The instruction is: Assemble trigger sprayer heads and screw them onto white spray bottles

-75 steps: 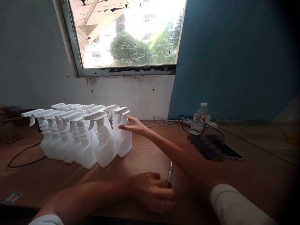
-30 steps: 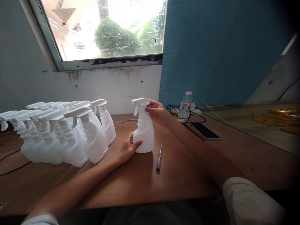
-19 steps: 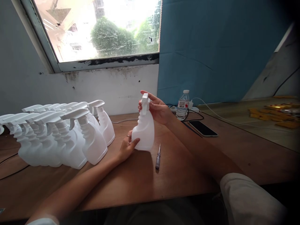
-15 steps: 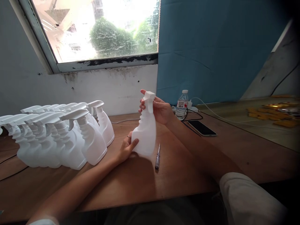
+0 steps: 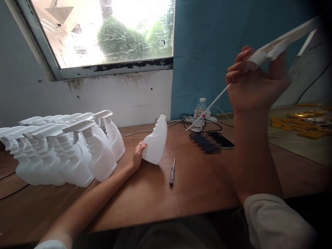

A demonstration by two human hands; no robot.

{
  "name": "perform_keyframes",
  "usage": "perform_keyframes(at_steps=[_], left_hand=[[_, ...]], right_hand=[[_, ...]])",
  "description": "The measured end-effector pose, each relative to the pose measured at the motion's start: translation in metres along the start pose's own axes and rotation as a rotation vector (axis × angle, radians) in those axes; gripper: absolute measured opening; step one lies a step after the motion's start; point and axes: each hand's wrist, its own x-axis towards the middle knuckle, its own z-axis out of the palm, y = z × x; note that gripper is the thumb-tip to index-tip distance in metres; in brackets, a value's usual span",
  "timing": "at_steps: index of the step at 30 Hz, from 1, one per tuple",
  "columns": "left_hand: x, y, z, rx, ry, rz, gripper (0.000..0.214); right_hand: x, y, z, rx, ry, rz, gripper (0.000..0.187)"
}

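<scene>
My left hand (image 5: 139,154) is closed around the lower side of a white plastic bottle (image 5: 156,141), which leans a little and has its neck uncovered. Up at the right, my right hand (image 5: 255,84) grips a white trigger spray head (image 5: 275,46). From the spray head a thin white dip tube (image 5: 211,104) slants down to the left, clear of the bottle. A small screwdriver (image 5: 172,174) with a see-through handle lies on the wooden table (image 5: 135,207), just right of the bottle.
Several white spray bottles (image 5: 102,155) with trigger heads stand in rows at the left. A water bottle (image 5: 200,114), cables (image 5: 185,119) and a phone (image 5: 225,141) are at the back right. Yellow packets (image 5: 298,122) lie farther right, and a window (image 5: 135,34) is above.
The spray head has come off the bottle, and my right hand has carried it up and right, exposing the dip tube. My left hand still holds the bottle, slightly more tilted.
</scene>
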Motion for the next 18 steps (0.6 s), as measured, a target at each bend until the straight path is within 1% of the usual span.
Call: perform_keyframes(at_steps=[2, 3, 5, 6, 8, 9, 10, 12, 14, 15, 18], left_hand=[[0.023, -0.011, 0.002, 0.047, 0.122, 0.055, 0.035], [0.036, -0.017, 0.003, 0.071, 0.184, 0.076, 0.034], [0.066, -0.027, 0.007, 0.127, 0.303, 0.109, 0.034], [0.08, -0.031, 0.01, 0.158, 0.358, 0.122, 0.034], [0.108, -0.037, 0.016, 0.22, 0.452, 0.135, 0.034], [0.12, -0.04, 0.019, 0.25, 0.495, 0.139, 0.034], [0.13, -0.043, 0.021, 0.28, 0.53, 0.142, 0.034], [0.147, -0.048, 0.025, 0.338, 0.58, 0.154, 0.035], [0.16, -0.054, 0.026, 0.393, 0.597, 0.171, 0.035], [0.165, -0.057, 0.026, 0.419, 0.599, 0.18, 0.035], [0.183, -0.065, 0.024, 0.487, 0.603, 0.194, 0.034]], right_hand=[[-0.001, -0.011, -0.007, 0.014, -0.011, 0.051, 0.035], [-0.002, -0.013, -0.008, 0.019, -0.011, 0.083, 0.028], [-0.004, -0.009, -0.007, 0.039, -0.019, 0.201, 0.013], [-0.006, -0.003, -0.007, 0.056, -0.025, 0.295, 0.013], [-0.014, 0.018, -0.007, 0.089, -0.017, 0.545, 0.023], [-0.02, 0.031, -0.01, 0.101, -0.004, 0.698, 0.026], [-0.027, 0.045, -0.013, 0.126, 0.016, 0.842, 0.027], [-0.044, 0.076, -0.024, 0.198, 0.016, 1.072, 0.023], [-0.063, 0.105, -0.038, 0.167, 0.042, 1.171, 0.021], [-0.072, 0.118, -0.045, 0.124, 0.084, 1.246, 0.025], [-0.091, 0.145, -0.061, 0.085, 0.115, 1.298, 0.029]])
